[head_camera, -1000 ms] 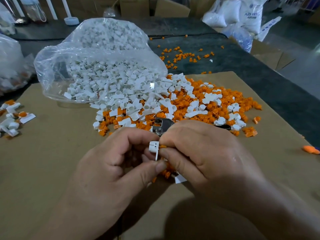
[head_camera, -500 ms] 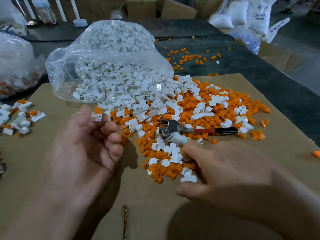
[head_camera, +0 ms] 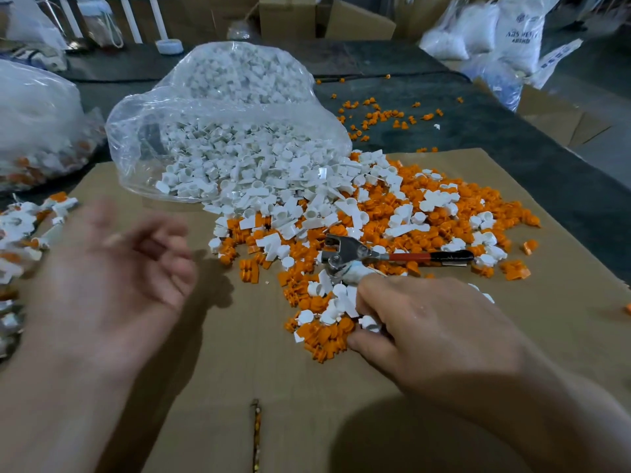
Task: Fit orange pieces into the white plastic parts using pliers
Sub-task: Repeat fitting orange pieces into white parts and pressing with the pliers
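A heap of orange pieces (head_camera: 440, 213) mixed with white plastic parts (head_camera: 283, 196) lies on the brown cardboard sheet (head_camera: 239, 370). The pliers (head_camera: 382, 256), with a metal head and red and black handles, lie on the heap. My right hand (head_camera: 430, 329) rests palm down at the heap's near edge, its fingers curled among white parts and orange pieces just below the pliers' head; what its fingertips hold is hidden. My left hand (head_camera: 116, 278) hovers blurred over the cardboard at the left, palm up, fingers loosely curled, with nothing in it.
A clear plastic bag (head_camera: 218, 107) full of white parts lies open at the back of the heap. Fitted white and orange parts (head_camera: 27, 230) lie at the left edge, below another bag (head_camera: 34, 124). Loose orange pieces (head_camera: 382, 114) dot the dark table behind. Sacks and boxes stand farther back.
Both hands held one white part together a second ago. They have parted: my left hand swung out to the left and is empty, my right hand dropped onto the heap beside the uncovered pliers.
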### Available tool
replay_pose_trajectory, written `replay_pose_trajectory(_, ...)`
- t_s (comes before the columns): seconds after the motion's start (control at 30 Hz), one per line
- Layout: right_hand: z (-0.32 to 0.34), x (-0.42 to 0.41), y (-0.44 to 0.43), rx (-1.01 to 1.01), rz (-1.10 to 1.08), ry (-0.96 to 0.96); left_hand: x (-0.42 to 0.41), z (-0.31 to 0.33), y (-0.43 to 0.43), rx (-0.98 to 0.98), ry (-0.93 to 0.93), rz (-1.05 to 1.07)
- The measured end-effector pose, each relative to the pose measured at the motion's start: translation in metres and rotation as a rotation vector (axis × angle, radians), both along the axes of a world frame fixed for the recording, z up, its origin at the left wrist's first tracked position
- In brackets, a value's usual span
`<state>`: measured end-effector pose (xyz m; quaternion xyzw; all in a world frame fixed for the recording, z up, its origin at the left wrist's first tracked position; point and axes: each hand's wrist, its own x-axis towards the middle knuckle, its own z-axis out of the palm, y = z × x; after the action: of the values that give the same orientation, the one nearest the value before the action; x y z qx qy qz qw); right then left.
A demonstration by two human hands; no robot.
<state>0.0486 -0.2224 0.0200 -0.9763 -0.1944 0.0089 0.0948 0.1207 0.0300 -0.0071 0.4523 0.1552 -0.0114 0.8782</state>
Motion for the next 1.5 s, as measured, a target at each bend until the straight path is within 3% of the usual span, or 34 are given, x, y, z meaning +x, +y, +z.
replay_pose_trajectory(0.07, -0.002, 0.001, -0.001, 0.015, -0.004, -0.020, -0.011, 0.003, -0.009, 0.330, -0.023, -0.042)
replay_pose_trajectory(0.17, -0.003, 0.002, -0.003, 0.097, -0.005, -0.040, -0.036, 0.005, -0.025, 1.037, -0.284, -0.137)
replay_pose_trajectory(0.23, -0.002, 0.004, -0.005, 0.175, -0.021, -0.061, -0.048, 0.007, -0.031, 1.331, -0.412, -0.235)
replay_pose_trajectory(0.37, -0.002, 0.004, -0.007, 0.392, -0.083, -0.089, -0.055, 0.009, -0.037, 1.404, -0.519, -0.449)
replay_pose_trajectory(0.47, -0.002, 0.004, -0.005, 0.586, -0.107, -0.001, -0.057, 0.011, -0.032, 1.391, -0.568, -0.532)
replay_pose_trajectory(0.63, -0.007, 0.005, -0.007, 0.800, -0.143, 0.205, -0.056, 0.002, -0.033, 1.729, -0.699, -0.650)
replay_pose_trajectory(0.8, -0.008, 0.007, -0.008, 1.009, -0.170, 0.389, -0.056, 0.000, -0.036, 1.746, -0.796, -0.665)
replay_pose_trajectory(1.0, -0.007, 0.008, -0.003, 1.338, -0.257, 0.629, -0.060, 0.007, -0.048, 1.493, -0.721, -0.242)
replay_pose_trajectory(1.2, -0.001, 0.008, 0.010, 1.743, -0.281, 1.012, -0.067, 0.011, -0.067, 1.496, -0.803, -0.211)
replay_pose_trajectory(1.27, 0.000, 0.008, 0.009, 1.778, -0.238, 1.063, -0.066, 0.008, -0.066, 1.435, -0.785, -0.197)
replay_pose_trajectory(1.37, 0.002, 0.009, 0.005, 1.769, -0.234, 1.067, -0.067, 0.006, -0.065, 1.187, -0.652, -0.200)
replay_pose_trajectory(1.5, -0.001, 0.007, 0.006, 1.598, -0.218, 0.943, -0.066, 0.001, -0.070, 1.029, -0.538, -0.235)
